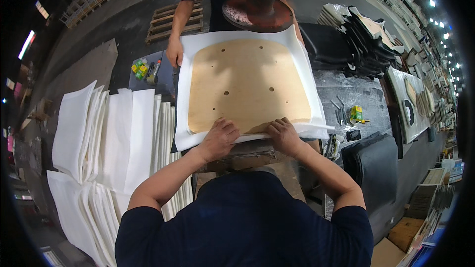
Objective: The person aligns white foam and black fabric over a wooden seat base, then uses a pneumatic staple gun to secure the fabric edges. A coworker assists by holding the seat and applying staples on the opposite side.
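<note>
A plywood panel [247, 79] with rounded corners and several drilled holes lies flat on a larger white foam sheet [319, 104]. The foam shows as a border around the wood. At the near edge, my left hand [220, 139] is closed, its fingers curled over the foam and the rim of the panel. My right hand [286, 137] grips the same edge a little to the right, also closed. Across from me, a co-worker's hand [174, 52] touches the left side of the sheet. Their other hand is hidden behind a round reddish press plate [257, 12] hanging over the far edge.
Stacked white foam sheets [114, 138] stand at my left. Black covers [356, 44] are piled at the back right, with more black sheets [371, 163] nearer. Green-yellow boxes [140, 69] lie on the left, another small box [356, 113] on the right. A wooden pallet [173, 20] lies behind.
</note>
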Motion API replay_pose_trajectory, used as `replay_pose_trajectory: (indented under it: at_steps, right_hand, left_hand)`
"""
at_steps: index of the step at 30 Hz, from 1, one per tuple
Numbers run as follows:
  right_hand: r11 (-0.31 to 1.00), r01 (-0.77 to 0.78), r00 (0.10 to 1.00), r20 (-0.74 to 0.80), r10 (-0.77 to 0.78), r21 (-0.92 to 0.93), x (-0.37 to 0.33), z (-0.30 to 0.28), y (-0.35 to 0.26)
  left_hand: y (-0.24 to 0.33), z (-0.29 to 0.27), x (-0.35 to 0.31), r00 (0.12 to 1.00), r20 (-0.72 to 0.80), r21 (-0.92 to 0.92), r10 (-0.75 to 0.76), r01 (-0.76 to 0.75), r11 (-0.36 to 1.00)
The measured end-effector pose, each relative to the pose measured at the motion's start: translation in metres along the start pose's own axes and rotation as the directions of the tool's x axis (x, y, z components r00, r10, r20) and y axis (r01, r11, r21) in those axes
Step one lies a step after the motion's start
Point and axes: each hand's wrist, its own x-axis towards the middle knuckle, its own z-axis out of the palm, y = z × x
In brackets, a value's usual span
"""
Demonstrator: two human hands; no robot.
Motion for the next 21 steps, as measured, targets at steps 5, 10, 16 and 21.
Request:
replay_pose_trajectory:
  at_steps: [5, 10, 16, 21]
  right_hand:
    - [0.999, 0.034, 0.999, 0.028, -0.034, 0.005, 0.002, 0.018, -0.003]
    - [0.989, -0.021, 0.994, 0.106, 0.006, 0.143, 0.002, 0.006, 0.000]
    - [0.971, -0.169, 0.900, 0.429, 0.082, 0.169, 0.024, 0.000, 0.005]
    - [0.993, 0.113, 0.978, 0.180, -0.108, -0.017, 0.022, 0.011, -0.005]
  left_hand:
    - [0.009, 0.018, -0.014, 0.998, -0.048, 0.110, -0.037, 0.042, 0.993]
    - [0.060, -0.003, -0.030, 0.929, -0.231, -0.089, -0.291, 0.278, 0.957]
    - [0.102, 0.031, -0.085, 0.447, 0.408, -0.589, -0.796, 0.795, 0.144]
    - [0.101, 0.086, -0.041, 0.280, 0.452, -0.874, -0.847, 0.326, -0.359]
